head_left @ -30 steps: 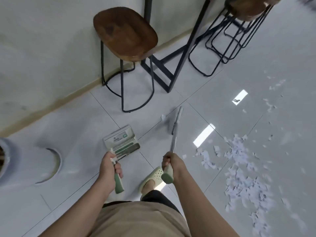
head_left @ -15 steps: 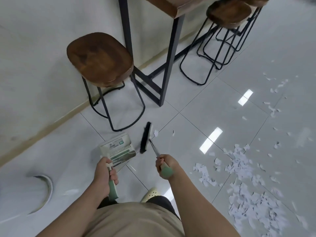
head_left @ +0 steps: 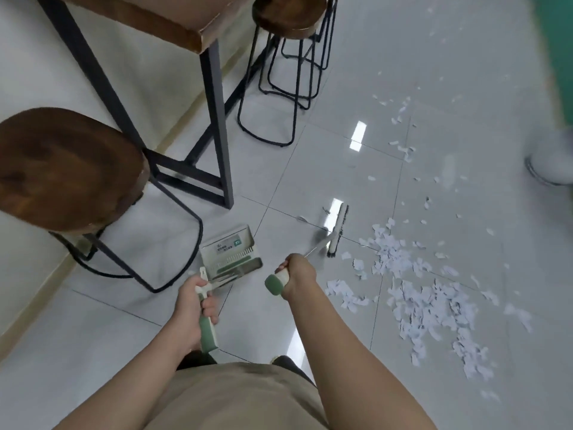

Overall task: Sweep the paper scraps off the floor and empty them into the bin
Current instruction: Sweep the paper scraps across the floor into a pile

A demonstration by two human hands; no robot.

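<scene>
Floor [head_left: 387, 72] tiled, glossy. Surface [head_left: 148, 20] upper left; two stools [head_left: 62, 169] [head_left: 288, 13] beside it. Paper scraps [head_left: 428, 299] heaped lower right, uncountable. One dustpan [head_left: 231, 252], left hand [head_left: 189, 302] grip around handle. One broom [head_left: 336, 231], head just left of scraps; right hand [head_left: 294, 274] grip around handle.

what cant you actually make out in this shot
Head view only:
- Dustpan label text: too small to read.
- Broom shaft: blurred.
- White object at the right edge: cut off, unidentifiable.
- Feet: mostly hidden by the person's own body.
</scene>
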